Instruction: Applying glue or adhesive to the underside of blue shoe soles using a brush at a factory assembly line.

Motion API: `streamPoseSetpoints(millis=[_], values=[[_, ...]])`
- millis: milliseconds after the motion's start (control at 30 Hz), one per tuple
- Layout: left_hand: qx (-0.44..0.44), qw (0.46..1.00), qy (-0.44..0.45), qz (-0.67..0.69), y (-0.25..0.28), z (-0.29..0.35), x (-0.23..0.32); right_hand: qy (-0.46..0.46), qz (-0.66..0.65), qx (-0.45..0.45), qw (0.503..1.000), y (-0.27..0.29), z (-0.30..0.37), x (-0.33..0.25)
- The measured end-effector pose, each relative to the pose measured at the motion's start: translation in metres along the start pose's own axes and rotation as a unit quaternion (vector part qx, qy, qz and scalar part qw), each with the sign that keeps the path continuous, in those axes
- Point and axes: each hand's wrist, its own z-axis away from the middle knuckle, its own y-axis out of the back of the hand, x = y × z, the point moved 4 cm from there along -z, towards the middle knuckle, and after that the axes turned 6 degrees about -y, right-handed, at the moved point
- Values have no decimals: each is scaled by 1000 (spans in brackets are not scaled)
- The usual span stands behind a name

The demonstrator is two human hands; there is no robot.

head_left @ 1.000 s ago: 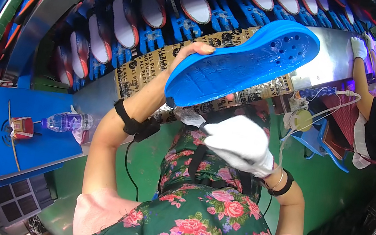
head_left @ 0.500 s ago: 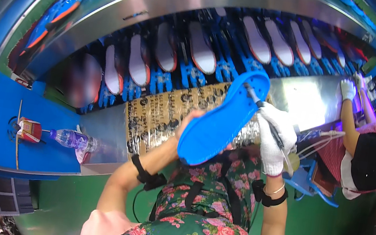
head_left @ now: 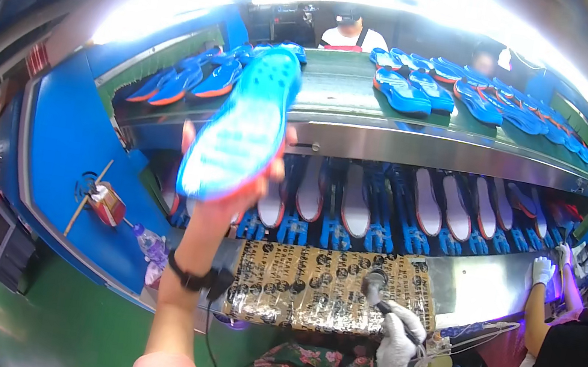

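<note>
My bare left hand (head_left: 236,201) is raised at the left and grips a blue shoe sole (head_left: 233,140) with an orange-red lower edge. Its fingers wrap both sides of the sole, which is tilted upward in front of the upper belt. Lower down, my right hand (head_left: 397,345) wears a white knit glove and is closed around a brush (head_left: 391,309) with a dark handle and greyish head. That brush head is over the tape-covered work surface (head_left: 302,283); I cannot tell if it touches.
An upper green belt (head_left: 331,86) carries several blue soles (head_left: 403,92). Below, several pale-bottomed shoes (head_left: 356,208) sit on blue holders. A plastic bottle (head_left: 148,244) stands left, a yellowish container (head_left: 438,366) right. A co-worker's gloved hand (head_left: 543,270) is at the right.
The left hand has carried the blue sole up and left, away from the brush. The right hand and brush have moved down over the taped surface. My view has tilted up.
</note>
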Motion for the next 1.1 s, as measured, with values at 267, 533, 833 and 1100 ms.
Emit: streamPoseSetpoints(millis=[267, 533, 833, 1100], values=[[281, 941, -184, 24, 99, -2, 68, -94, 95, -113, 985, -18, 8, 46], [280, 358, -301, -838, 106, -69, 153, -114, -6, -14, 993, 4, 2, 52], [402, 173, -6, -899, 173, -133, 209, -111, 1, 50, 993, 23, -3, 63], [321, 255, -75, -909, 150, -121, 192, -102, 69, 29, 992, 24, -4, 54]])
